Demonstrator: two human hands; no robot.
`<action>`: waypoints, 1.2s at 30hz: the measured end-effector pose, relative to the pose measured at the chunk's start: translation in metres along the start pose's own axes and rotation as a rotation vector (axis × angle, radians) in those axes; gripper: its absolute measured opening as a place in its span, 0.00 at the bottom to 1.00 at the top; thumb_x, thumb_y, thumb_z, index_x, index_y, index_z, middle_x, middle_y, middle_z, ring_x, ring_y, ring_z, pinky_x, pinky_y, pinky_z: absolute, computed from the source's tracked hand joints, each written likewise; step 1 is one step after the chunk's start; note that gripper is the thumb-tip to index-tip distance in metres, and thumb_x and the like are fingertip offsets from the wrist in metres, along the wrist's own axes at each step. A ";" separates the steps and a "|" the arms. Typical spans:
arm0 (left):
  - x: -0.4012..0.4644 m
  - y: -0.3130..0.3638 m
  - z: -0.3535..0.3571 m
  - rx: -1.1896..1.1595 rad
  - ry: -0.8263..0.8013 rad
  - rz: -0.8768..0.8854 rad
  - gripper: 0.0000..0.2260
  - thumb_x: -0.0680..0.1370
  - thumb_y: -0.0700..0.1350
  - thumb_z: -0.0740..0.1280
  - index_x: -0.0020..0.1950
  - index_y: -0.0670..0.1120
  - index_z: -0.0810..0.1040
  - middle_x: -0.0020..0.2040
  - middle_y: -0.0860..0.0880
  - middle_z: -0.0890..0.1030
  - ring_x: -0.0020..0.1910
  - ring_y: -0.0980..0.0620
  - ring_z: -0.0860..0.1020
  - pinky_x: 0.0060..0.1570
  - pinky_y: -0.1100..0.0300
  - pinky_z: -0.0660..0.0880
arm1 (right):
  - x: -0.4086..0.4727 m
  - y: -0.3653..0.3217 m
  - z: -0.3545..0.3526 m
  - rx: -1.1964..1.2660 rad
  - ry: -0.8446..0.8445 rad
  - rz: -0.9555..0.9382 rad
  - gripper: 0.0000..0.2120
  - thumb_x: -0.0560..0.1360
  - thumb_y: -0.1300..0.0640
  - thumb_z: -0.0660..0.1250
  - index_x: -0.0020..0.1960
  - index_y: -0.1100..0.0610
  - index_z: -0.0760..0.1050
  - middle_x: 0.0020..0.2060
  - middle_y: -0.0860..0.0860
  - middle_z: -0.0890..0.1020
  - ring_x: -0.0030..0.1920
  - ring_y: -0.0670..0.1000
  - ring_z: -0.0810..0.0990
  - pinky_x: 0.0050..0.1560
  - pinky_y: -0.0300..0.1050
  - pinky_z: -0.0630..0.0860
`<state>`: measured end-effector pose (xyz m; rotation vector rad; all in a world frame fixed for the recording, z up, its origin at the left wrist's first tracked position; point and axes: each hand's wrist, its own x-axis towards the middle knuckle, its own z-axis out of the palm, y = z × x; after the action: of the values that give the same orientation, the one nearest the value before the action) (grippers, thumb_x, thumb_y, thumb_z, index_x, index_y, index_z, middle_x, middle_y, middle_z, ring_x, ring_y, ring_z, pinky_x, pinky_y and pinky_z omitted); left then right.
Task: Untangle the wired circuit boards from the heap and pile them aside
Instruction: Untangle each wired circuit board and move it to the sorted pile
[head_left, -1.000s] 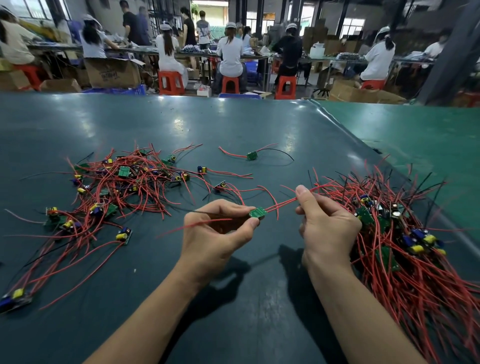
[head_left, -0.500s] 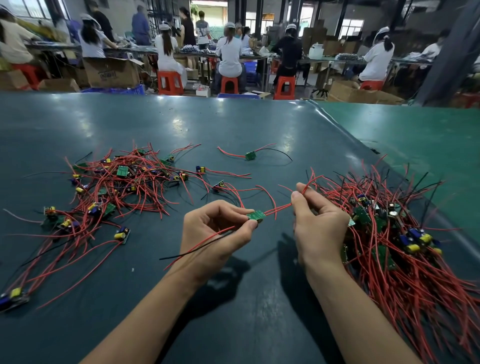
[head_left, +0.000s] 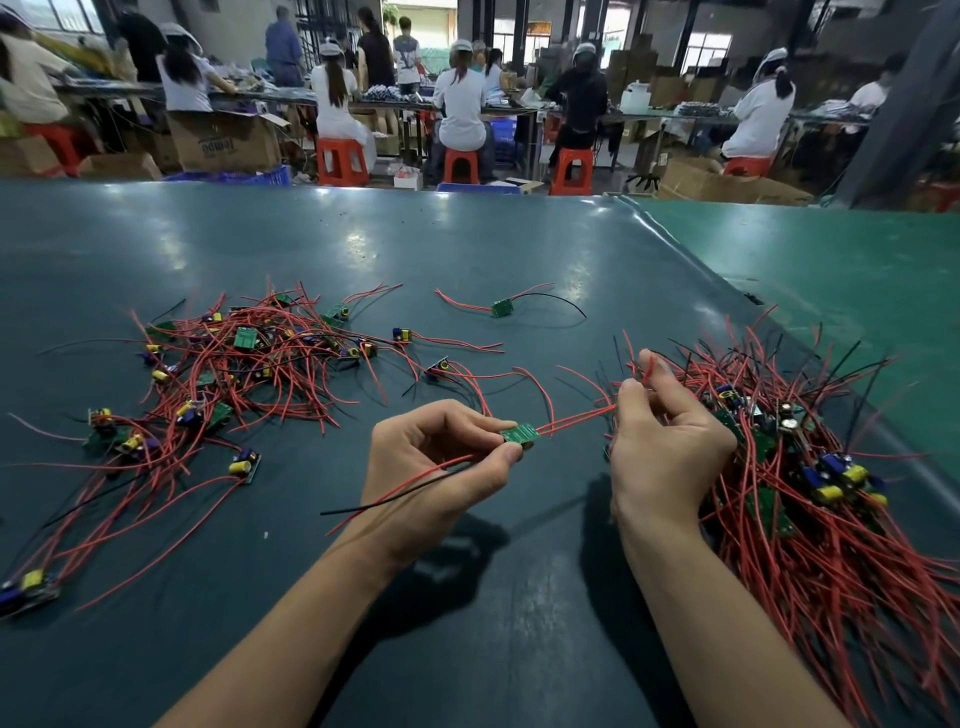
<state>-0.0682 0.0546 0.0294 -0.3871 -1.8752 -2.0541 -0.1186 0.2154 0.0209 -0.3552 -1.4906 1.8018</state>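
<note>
Dark teal desk (head_left: 467, 249) fills most of the view. Tangled heap (head_left: 810, 493) of red-wired circuit boards sits on its right side, running off the lower right edge. Sorted pile (head_left: 223, 374) of boards with red wires is spread on the left, well apart from the heap. One loose board (head_left: 502, 308) with a red and a black lead lies alone farther back, between the two.

Left hand (head_left: 441, 462), centre, fingers curled, pinches a small green circuit board (head_left: 519, 434) between thumb and fingertips; a red and a black wire trail from under the hand toward the lower left. Right hand (head_left: 665, 441), touching the heap's left edge, fingers curled, pinches the red wires (head_left: 576, 418) that run from the board's right end. Board sits just beside the left thumb tip, held above the desk, between both hands.
</note>
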 end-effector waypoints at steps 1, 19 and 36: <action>0.000 0.000 0.000 0.000 0.001 0.002 0.05 0.65 0.34 0.74 0.34 0.35 0.79 0.39 0.44 0.85 0.39 0.47 0.83 0.43 0.59 0.80 | 0.000 -0.001 0.000 0.002 -0.008 0.003 0.12 0.75 0.65 0.70 0.56 0.57 0.83 0.34 0.46 0.80 0.35 0.51 0.71 0.40 0.50 0.72; 0.005 0.002 -0.008 -0.013 0.086 0.067 0.06 0.67 0.31 0.74 0.34 0.37 0.78 0.39 0.46 0.85 0.39 0.50 0.84 0.43 0.60 0.80 | 0.002 -0.018 -0.007 0.139 0.019 0.274 0.21 0.82 0.50 0.60 0.32 0.57 0.69 0.17 0.47 0.68 0.15 0.47 0.63 0.20 0.35 0.59; 0.006 -0.006 -0.008 -0.013 0.069 0.057 0.05 0.66 0.33 0.74 0.33 0.38 0.78 0.39 0.43 0.84 0.38 0.51 0.83 0.41 0.63 0.78 | -0.019 -0.024 0.002 0.261 -0.441 0.465 0.09 0.78 0.61 0.67 0.40 0.61 0.81 0.27 0.50 0.75 0.18 0.42 0.62 0.19 0.32 0.58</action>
<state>-0.0759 0.0471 0.0253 -0.3636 -1.7914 -2.0171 -0.0982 0.2019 0.0396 -0.1882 -1.5148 2.5445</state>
